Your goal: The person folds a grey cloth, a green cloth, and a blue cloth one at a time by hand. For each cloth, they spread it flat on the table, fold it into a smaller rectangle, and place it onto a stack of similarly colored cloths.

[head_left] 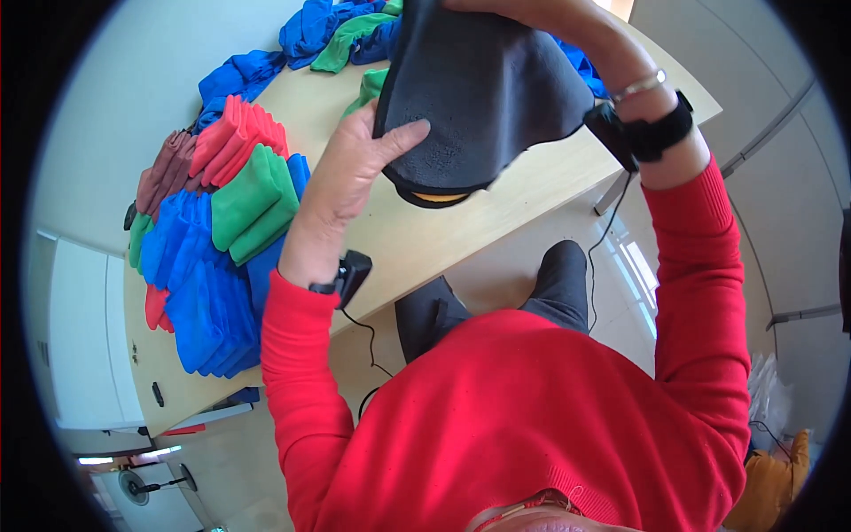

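A black, thick, flexible fabric piece (496, 97) with a yellow-orange inner side at its lower edge is raised above the table. My left hand (355, 164) pinches its left edge, thumb on the front and the other fingers hidden behind. At the top of the picture my right hand (514, 7) grips the upper part of the same piece; its fingertips are cut off by the frame edge. Left of my left hand lie stacks of folded cloths: blue (208, 310), green (255, 204), red (238, 137) and brown (167, 168).
The light wooden table (399, 253) curves around in front of me. Loose blue cloths (239, 80) and a green cloth (346, 43) lie along its far side. Cables (612, 222) hang from both wrist devices. A fan (137, 486) stands at the lower left.
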Available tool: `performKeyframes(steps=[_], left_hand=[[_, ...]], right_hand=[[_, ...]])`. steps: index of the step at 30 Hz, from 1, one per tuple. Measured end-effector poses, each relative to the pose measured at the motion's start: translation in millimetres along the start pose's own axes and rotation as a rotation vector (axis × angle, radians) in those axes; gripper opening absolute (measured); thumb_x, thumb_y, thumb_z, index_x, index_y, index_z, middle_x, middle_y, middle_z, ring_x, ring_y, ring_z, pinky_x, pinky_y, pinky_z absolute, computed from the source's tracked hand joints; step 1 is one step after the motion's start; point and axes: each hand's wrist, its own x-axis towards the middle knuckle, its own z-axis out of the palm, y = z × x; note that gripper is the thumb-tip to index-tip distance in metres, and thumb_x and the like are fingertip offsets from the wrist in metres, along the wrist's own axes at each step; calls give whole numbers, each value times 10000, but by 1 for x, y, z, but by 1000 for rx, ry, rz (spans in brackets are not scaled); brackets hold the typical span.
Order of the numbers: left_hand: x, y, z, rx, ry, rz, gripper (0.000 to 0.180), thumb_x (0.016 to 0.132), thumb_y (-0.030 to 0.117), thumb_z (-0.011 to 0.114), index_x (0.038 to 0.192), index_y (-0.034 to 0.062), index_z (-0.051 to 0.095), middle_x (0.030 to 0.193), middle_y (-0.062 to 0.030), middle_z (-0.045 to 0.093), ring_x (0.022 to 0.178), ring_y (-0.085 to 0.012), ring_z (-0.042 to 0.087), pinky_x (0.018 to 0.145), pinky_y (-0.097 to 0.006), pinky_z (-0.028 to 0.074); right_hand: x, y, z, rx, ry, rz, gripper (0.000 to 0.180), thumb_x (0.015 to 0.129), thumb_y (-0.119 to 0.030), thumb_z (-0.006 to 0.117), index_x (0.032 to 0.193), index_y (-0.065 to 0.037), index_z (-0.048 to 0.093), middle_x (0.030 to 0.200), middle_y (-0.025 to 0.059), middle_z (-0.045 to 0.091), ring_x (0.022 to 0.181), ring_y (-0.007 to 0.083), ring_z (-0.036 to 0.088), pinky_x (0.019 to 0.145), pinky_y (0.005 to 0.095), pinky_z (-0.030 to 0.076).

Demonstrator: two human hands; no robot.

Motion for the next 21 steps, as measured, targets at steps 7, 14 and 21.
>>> performKeyframes(steps=[7,14,21], left_hand=[[-45,-97,-13,-164,426,-228,370,822,91,666,1155,-17,548,994,-68,646,831,-124,625,739,-249,497],[-112,-162,-26,528,665,-467,354,814,80,674,1133,-6,545,878,-85,610,777,-106,587,648,-249,481],[-129,-160,-9,843,558,-155,378,757,45,697,1111,61,565,936,-73,581,661,-172,560,622,-303,477]], right_hand=[[49,88,117,-437,-246,-90,266,838,-251,596,1029,-80,668,910,113,684,821,216,651,773,311,501],[-35,139,139,-139,-258,93,271,848,-229,596,1048,-54,647,946,117,678,846,214,647,776,319,498],[-196,113,86,-94,-11,740,224,873,-180,618,1002,2,630,834,75,646,755,102,601,690,243,488]])
